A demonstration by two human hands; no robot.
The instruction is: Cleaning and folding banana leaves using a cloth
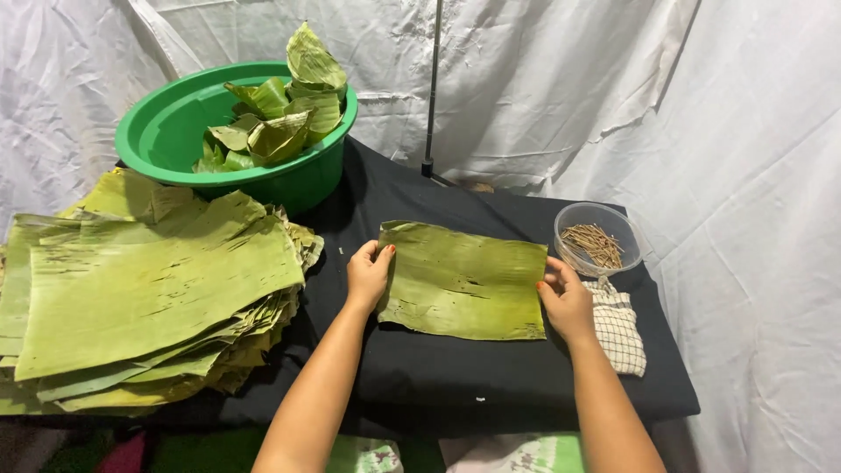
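**A:** What sat furthest left on the table?

**B:** A thick stack of banana leaf sheets (149, 289), cut into rough rectangles and piled loosely, their edges fanning out over the black cloth (455, 377) that covered the table. Behind the stack stood a green plastic basin (166, 131), and inside it lay several folded leaf cups (276, 123), 1 of them poking up above the rim.

**A:** And the hands?

**B:** The left hand (368, 276) rested on the left edge of a single banana leaf piece (464, 280), fingers curled over the edge and the thumb on top, so it pinched that side. The piece itself lay flat near the middle of the black cloth, well apart from the stack, with its long side running left to right. The right hand (565, 302) gripped the opposite, right edge in the same way, thumb on the leaf and fingers tucked beneath. Both of the 2 hands held the same sheet, 1 at each end.

**A:** Anything past the right hand?

**B:** A checked cloth (618, 328) lay just beside the right wrist, partly under it. Behind that sat a clear plastic bowl (600, 236) holding a heap of thin brown sticks (596, 243). A dark pole (432, 88) rose at the back against the white sheeting (745, 175).
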